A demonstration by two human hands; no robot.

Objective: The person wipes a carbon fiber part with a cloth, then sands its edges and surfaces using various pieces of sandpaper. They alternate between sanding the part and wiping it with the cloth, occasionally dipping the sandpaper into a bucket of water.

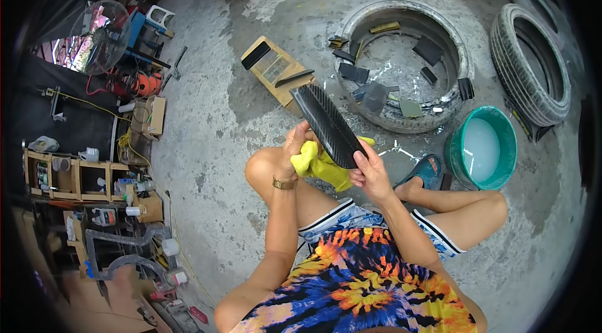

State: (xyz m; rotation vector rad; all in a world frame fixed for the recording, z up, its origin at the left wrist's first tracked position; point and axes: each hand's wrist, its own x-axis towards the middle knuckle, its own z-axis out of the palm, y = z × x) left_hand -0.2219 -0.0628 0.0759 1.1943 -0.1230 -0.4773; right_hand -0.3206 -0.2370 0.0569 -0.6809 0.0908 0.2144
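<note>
My right hand (372, 173) is closed on the lower end of a long, curved black panel (326, 125) with a carbon-fibre weave, thumb on its face. The panel is held tilted above my lap, its far end near a wooden board (271, 76). My left hand (293, 150) is closed on a bunched yellow cloth (329, 171), beside and partly behind the panel; some of its fingers are hidden. Part of the cloth hangs below the panel between both hands. On the board lie a dark, phone-like rectangle (256, 56) and a thin black strip (294, 78).
A tyre (401, 121) lies flat ahead, with several dark pads and small blocks on its rim and inside it. Right of it stands a green bucket (461, 154) of cloudy liquid. Another tyre (506, 51) leans farther right. A fan (100, 38) and wooden shelf (75, 190) are left.
</note>
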